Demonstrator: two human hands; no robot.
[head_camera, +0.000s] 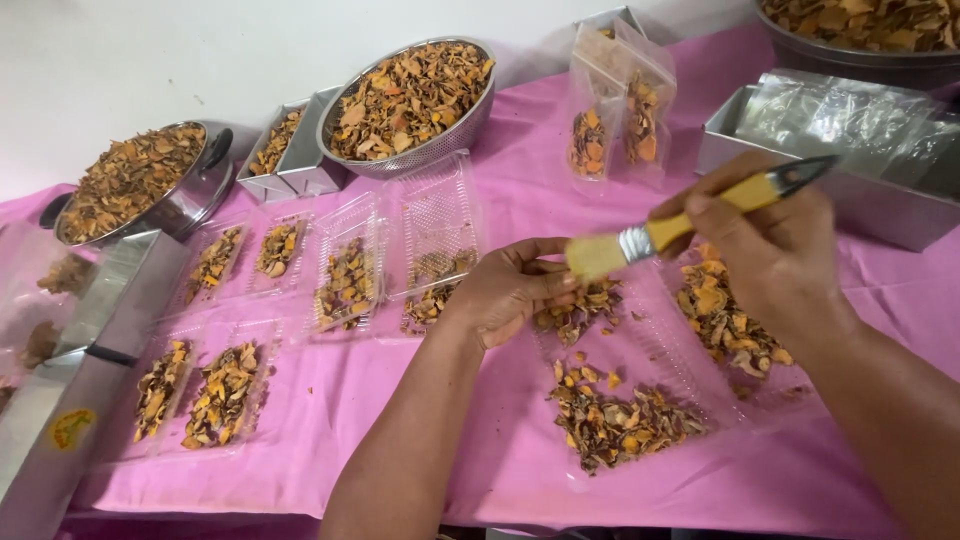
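Dried orange-brown chips (620, 425) are seen spread in an open clear plastic clamshell tray (660, 345) lying on a pink tablecloth (520, 170), in the single head view. A yellow-handled brush (690, 222) is gripped in the right hand (770, 250), the fingers being closed round the handle; its pale bristles are pointed left, just above the fingertips of the left hand (510, 290). The left hand is cupped palm up over the near edge of the tray, with a small heap of chips held against its curled fingers; whether the fingers are pinched on the chips cannot be told. A second heap of chips (725, 320) is partly hidden under the right hand, in the far half of the tray.

To the left, several smaller clear trays (345, 270) filled with the same chips are laid out in rows. Behind them a perforated steel bowl (440, 135) heaped with chips is set, with a lidless steel pot (195, 190) of chips further left and two small rectangular steel tins (300, 165) between them. Two standing clear pouches (615, 110) part filled with chips are placed right of the bowl. A steel box (880, 205) holding empty clear bags is seen at the far right.
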